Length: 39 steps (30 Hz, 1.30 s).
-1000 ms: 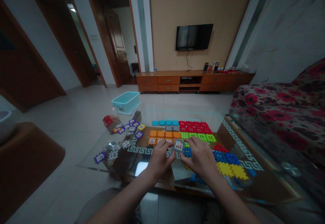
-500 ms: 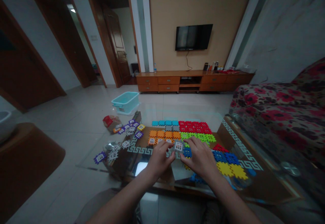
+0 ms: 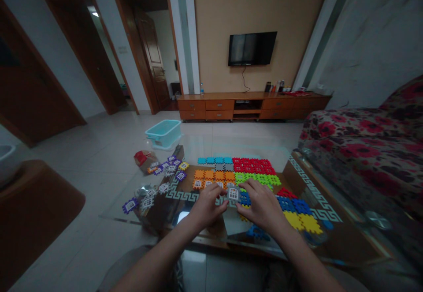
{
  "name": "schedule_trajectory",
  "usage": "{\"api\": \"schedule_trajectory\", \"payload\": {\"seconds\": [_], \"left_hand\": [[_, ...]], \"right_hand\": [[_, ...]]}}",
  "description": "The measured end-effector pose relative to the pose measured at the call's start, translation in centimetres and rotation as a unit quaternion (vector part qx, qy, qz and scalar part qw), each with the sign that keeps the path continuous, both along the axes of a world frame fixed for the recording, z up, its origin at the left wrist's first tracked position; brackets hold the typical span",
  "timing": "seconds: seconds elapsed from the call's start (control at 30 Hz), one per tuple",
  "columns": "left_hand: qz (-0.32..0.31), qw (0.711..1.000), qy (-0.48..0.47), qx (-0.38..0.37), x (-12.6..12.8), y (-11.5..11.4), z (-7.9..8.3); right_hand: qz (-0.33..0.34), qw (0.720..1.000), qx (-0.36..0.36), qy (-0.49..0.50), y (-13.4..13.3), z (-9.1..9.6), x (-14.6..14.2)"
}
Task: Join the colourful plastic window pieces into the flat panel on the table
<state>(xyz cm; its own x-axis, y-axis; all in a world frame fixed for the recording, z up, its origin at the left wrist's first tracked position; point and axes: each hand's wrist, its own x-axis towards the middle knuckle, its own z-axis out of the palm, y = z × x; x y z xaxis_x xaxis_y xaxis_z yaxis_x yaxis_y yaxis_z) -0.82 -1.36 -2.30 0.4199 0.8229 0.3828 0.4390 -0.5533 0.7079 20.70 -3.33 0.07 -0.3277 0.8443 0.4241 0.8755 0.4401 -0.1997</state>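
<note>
One grey window-printed tile (image 3: 233, 193) at 2 o'clock from left hand (image 3: 207, 206), 10 o'clock from right hand (image 3: 261, 206), above glass table (image 3: 340, 234). Fingers (image 3: 247, 187) narrow, close to tile edges; actual grip cannot be told. Tile likely light, stiff; take by opposing toothed edges.

Up top, there's a black TV (image 3: 252, 48) on the wall, right above a long wooden cabinet (image 3: 251, 109), with a water bottle (image 3: 201, 89) at its left end. Upper left, a brown door (image 3: 150, 58) stands open. Center, a turquoise tub (image 3: 163, 134) sits on the tile floor (image 3: 99, 151); far right, a floral sofa (image 3: 360, 142)!
</note>
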Motion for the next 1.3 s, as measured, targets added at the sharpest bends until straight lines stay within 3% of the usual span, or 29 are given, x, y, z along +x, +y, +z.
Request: {"api": "schedule_trajectory", "payload": {"seconds": [0.87,1.3], "left_hand": [[-0.029,0.998,0.061,0.02,0.0,0.8,-0.2],[0.026,0.994,0.105,-0.021,0.3,2.4,-3.4]], "right_hand": [[-0.01,0.998,-0.061,-0.027,-0.2,0.2,0.3],[-0.057,0.989,-0.124,-0.058,0.1,0.0,1.1]]}}
